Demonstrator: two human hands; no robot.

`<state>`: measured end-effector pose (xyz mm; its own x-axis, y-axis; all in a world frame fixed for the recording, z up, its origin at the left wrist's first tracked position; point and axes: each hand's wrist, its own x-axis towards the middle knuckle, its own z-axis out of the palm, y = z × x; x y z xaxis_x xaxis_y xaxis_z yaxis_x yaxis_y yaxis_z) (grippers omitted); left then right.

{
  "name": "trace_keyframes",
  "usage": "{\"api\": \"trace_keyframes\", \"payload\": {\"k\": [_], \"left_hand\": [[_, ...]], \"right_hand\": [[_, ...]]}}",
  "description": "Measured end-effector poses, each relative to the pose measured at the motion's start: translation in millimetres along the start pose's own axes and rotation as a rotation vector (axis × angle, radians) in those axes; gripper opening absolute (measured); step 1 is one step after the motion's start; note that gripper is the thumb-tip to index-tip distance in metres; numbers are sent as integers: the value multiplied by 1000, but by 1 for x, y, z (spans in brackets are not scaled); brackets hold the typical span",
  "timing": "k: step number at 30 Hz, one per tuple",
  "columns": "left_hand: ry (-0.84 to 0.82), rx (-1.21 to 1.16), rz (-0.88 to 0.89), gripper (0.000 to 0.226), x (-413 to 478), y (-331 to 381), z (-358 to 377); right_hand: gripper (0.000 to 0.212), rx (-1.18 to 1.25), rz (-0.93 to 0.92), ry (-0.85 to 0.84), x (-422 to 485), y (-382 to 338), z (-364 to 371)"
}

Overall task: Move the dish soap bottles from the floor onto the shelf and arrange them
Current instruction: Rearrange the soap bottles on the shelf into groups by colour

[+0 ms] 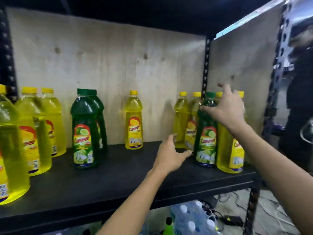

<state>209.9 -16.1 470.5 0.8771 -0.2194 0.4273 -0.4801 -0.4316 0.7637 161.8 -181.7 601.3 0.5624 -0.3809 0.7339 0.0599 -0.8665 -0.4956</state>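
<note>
Room: dim storage space; beyond my right arm a figure in dark clothes stands outside the rack, blurred.
Rack: black metal uprights with punched holes, one post [205,68] rising just behind my right hand.
Backing: pale plywood panels [105,68] with knots close off the rear and the right side, above and behind both my hands.
Shelf [105,173]: a flat black board, matte, bare in the stretch under my left forearm.
Floor: grey, seen below the shelf under my right arm, with loose cables [237,216].
Water pack [194,217]: shrink-wrapped white-capped bottles below the shelf, under my left arm.
Big yellow bottles [32,131]: upright on the shelf, far to the left of my left hand.
Big green bottles [84,129]: two, one behind the other, left of my left hand.
Lone yellow bottle [133,121]: upright at the back, just left of and beyond my left hand.
Right cluster [182,119]: yellow bottles packed together around the small green bottle [206,131], which stands upright on the shelf at the front.
Right hand [223,107]: fingers spread over the shoulder of the small green bottle, thumb touching it, not closed round it.
Left hand [171,151]: released, fingers loosely curled, holding nothing, low beside the base of the cluster.
</note>
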Motion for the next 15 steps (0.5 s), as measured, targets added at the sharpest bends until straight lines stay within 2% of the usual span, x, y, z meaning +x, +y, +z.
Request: {"api": "trace_keyframes", "payload": {"k": [4, 8, 12, 15], "left_hand": [[-47, -59, -63, 84, 20, 23, 57], [1, -69, -116, 92, 30, 33, 94], [104, -99, -137, 85, 28, 33, 106], [140, -114, -106, 77, 19, 30, 99]], "right_hand": [[89, -114, -85, -138, 10, 6, 3], [81, -27, 9, -251, 19, 0, 5], [68, -13, 4, -176, 16, 3, 8], [80, 118, -35, -188, 8, 6, 2]]}}
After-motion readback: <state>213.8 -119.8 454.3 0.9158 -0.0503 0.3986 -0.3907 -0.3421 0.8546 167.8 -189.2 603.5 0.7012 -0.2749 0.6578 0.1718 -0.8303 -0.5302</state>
